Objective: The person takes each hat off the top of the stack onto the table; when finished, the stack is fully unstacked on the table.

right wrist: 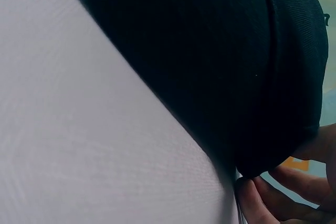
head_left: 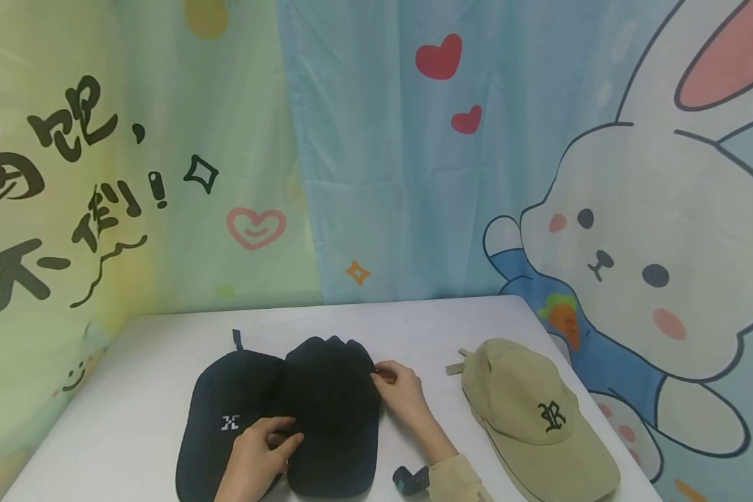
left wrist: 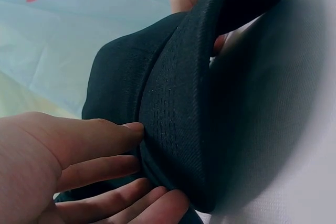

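In the head view, a black baseball cap [head_left: 332, 418] lies in the middle of the table, its brim towards me. My left hand [head_left: 260, 457] holds its left edge; the left wrist view shows thumb and fingers [left wrist: 100, 140] where brim and crown meet. At the crown's right side my right hand [head_left: 404, 394] pinches the edge, and its fingertips [right wrist: 252, 198] show on the cap's rim in the right wrist view. Left of it, partly overlapped, rests a navy cap [head_left: 219, 397] with a small white logo and a strap end sticking up.
A beige cap [head_left: 527, 411] with a dark embroidered letter lies on the right of the white table [head_left: 138, 390]. Beside the right sleeve is a small dark device [head_left: 410, 481]. A printed curtain [head_left: 364, 153] hangs behind the table.
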Demonstrator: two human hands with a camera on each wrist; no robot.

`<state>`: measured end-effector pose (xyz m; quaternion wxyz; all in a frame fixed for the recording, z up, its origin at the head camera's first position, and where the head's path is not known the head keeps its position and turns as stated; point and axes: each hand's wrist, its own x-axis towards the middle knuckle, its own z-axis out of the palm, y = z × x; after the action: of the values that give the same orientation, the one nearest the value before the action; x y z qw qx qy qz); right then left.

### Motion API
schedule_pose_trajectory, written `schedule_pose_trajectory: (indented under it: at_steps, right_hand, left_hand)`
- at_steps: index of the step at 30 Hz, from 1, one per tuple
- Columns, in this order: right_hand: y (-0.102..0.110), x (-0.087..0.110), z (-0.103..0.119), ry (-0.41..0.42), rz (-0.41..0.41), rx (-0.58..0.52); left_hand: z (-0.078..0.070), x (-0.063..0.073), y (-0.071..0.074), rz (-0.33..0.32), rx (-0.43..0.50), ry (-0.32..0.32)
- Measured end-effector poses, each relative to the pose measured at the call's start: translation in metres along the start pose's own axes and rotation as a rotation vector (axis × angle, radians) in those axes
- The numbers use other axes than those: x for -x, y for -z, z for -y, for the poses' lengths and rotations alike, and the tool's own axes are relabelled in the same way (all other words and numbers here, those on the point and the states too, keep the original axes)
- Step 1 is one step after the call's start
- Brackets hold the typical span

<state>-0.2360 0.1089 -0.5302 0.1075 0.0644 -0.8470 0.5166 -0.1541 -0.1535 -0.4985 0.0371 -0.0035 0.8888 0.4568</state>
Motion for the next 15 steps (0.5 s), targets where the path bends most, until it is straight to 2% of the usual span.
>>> schedule_pose_trajectory:
  at_steps: [8,15]
  right_hand:
    - [0.003,-0.002,0.001,-0.017,0.003,0.039]
    - [0.011,-0.005,0.003,-0.017,-0.024,0.041]
  left_hand:
    - [0.001,0.000,-0.001,-0.007,0.014,0.003]
    - [-0.004,0.000,-0.004,-0.069,0.049,-0.033]
